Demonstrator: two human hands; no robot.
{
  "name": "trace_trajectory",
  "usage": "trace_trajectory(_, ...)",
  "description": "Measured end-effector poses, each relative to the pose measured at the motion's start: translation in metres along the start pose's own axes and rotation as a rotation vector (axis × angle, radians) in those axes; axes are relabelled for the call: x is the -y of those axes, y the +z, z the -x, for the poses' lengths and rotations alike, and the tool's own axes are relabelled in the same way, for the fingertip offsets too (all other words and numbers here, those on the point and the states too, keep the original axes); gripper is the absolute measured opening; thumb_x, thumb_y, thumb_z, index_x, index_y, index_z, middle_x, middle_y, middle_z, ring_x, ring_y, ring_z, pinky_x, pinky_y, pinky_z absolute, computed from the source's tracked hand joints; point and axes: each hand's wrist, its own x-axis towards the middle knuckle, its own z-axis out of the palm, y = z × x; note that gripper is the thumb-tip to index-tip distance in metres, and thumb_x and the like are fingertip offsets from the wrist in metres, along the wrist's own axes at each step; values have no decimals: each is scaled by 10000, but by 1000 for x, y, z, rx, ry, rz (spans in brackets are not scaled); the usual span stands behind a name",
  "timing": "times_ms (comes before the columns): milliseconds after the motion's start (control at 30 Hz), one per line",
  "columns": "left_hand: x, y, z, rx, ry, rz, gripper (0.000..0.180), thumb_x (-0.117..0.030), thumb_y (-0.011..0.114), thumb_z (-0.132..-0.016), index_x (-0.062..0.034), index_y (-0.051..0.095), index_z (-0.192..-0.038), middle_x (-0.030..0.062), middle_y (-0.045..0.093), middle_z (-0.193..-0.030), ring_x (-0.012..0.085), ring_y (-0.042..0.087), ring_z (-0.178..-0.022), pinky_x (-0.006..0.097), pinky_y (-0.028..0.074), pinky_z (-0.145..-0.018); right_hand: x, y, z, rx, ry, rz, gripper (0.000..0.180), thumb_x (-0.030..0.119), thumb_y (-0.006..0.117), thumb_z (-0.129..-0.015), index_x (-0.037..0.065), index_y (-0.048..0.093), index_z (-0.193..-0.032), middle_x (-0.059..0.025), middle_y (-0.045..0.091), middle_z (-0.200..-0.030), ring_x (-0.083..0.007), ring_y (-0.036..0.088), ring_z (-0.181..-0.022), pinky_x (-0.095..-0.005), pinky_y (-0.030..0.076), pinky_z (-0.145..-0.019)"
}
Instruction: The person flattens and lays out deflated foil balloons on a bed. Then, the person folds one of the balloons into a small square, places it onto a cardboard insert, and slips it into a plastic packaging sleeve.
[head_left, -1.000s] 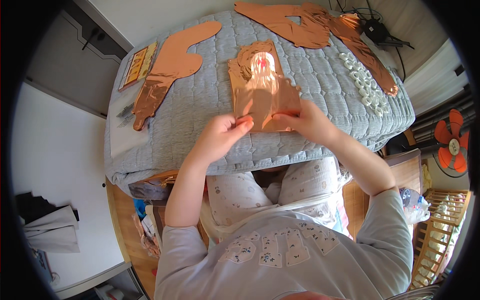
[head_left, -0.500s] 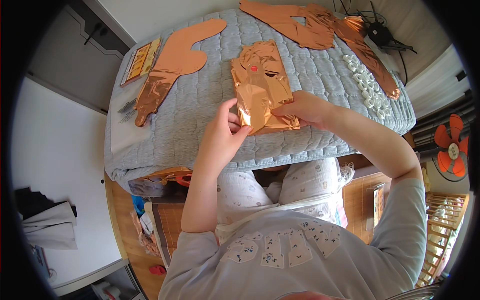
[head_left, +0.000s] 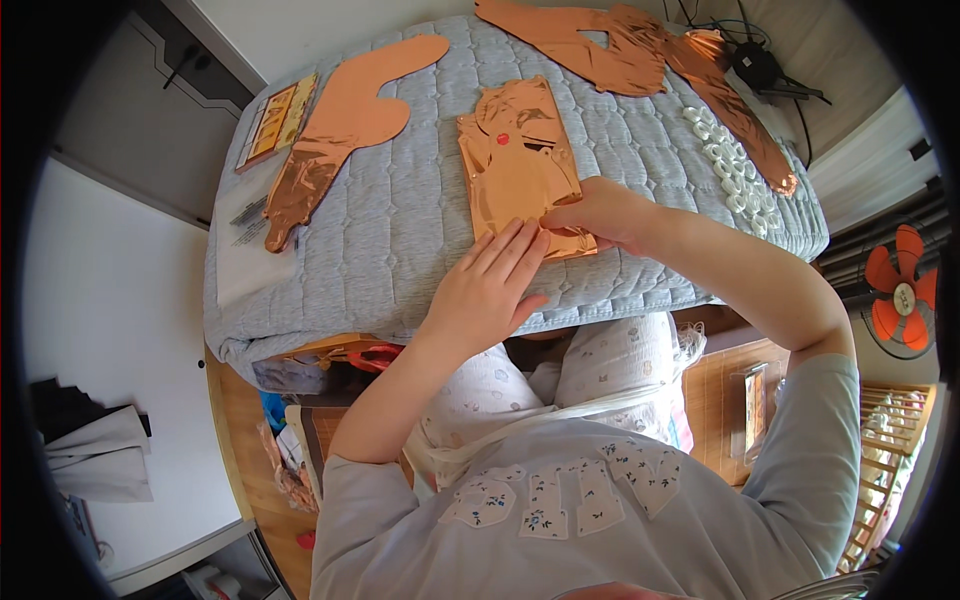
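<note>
A folded copper-coloured foil balloon [head_left: 515, 170], with a printed red spot and a dark mark, lies flat on the grey quilted mattress [head_left: 400, 215] in front of me. My left hand [head_left: 490, 275] rests on its near edge, fingers stretched out flat over the foil and thumb apart. At its near right corner, my right hand [head_left: 600, 215] pinches the foil between thumb and fingers; the fingertips are partly hidden beneath the hand. Left of it lies an unfolded, deflated copper foil balloon [head_left: 365, 95], matte on its upper part and shiny below.
More deflated copper foil [head_left: 600, 60] spreads across the far right. Several white ribbon-like coils [head_left: 735, 165] lie on the right side. A flat printed box [head_left: 275, 120] and a clear plastic bag [head_left: 255, 260] are at the left. Off the bed's right edge stands an orange-bladed fan [head_left: 903, 290].
My left hand has let go of the balloon's near left corner and moved right, now flat on the near edge. The foil looks smoother; my right hand stays at its corner.
</note>
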Motion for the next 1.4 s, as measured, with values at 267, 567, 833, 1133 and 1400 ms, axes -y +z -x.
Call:
trace_trajectory(267, 2, -2, -1, 58, 25, -14, 825, -437, 737, -896, 2, 430, -1524, 197, 495, -1538, 344, 457, -1450, 474, 397, -1180, -13, -14, 17, 115, -49, -275, 443, 206, 683, -985, 8, 586, -1370, -78, 716, -1163, -115, 679, -976, -287, 561, -842)
trace_trajectory(567, 0, -4, -3, 60, 34, -14, 802, -475, 781, -832, -119, 513, -1498, 188, 524, -1505, 341, 475, -1438, 479, 415, -1166, -45, 8, 58, -340, -452, 268, 524, 56, 746, -914, 12, 516, -1383, -26, 659, -795, -95, 602, -720, -268, 477, -656)
trace_trajectory(833, 1, -1, -4, 56, 30, -24, 812, -524, 800, -777, -179, 559, -1471, 176, 533, -1493, 336, 476, -1438, 485, 425, -1154, -48, 16, 56, -469, -516, 338, 416, 16, 762, -874, 12, 541, -1226, -34, 615, -728, -130, 577, -651, -274, 476, -631)
trace_trajectory(1133, -1, -8, -5, 65, 17, -25, 800, -491, 813, -785, -186, 554, -1477, 186, 510, -1505, 344, 468, -1431, 493, 425, -1144, -66, 14, 54, -642, -1020, 799, 395, -56, 738, -780, 78, 680, -1146, -107, 634, -1088, -300, 630, -958, -406, 521, -883)
trace_trajectory(1400, 2, -19, -4, -35, 30, 97, 579, -206, 808, -839, -53, 621, -1365, 160, 566, -1400, 312, 555, -1308, 435, 501, -1093, -87, 6, 59, -508, -1090, 925, 352, 30, 767, -783, 71, 722, -1129, -68, 677, -1162, -280, 648, -1142, -405, 530, -937)
